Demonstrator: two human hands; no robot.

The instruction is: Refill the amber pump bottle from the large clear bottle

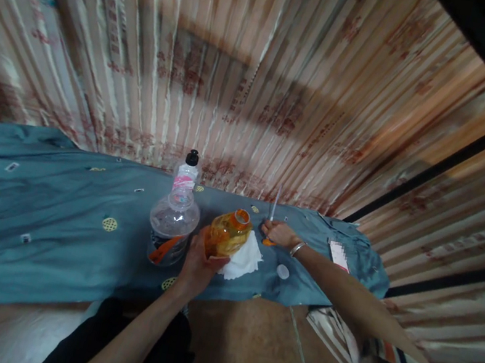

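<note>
"Curtain (250, 83) is hanging behind everything, and teal cloth (80, 197) is covering the desk (46, 253). What is looking risky?"

"That cloth is wrinkling, so a tug could be rocking whatever is standing on it. The big clear bottle (174, 219) is standing just beside the left hand (199, 261); a stray knuckle could be toppling it into the black-capped bottle (185, 177) behind."

"How is the left grip doing?"

"Its fingers are wrapping around the amber jar (228, 232), which is leaning, mouth uncovered, between the big bottle and the right hand (281, 234). Slackening fingers could be letting that smooth wall slip toward the white tissue (245, 260); what is sitting inside is hard to tell."

"And the right grip?"

"Its fingers are curling beside a slim pale tool (277, 200) and an orange piece (268, 242); whether they are closing on either, one cannot tell. A loose hold could be letting the tool swing. Nearer the front edge, a white disc (283, 272) is lying where a sweeping forearm could be knocking it off."
</note>
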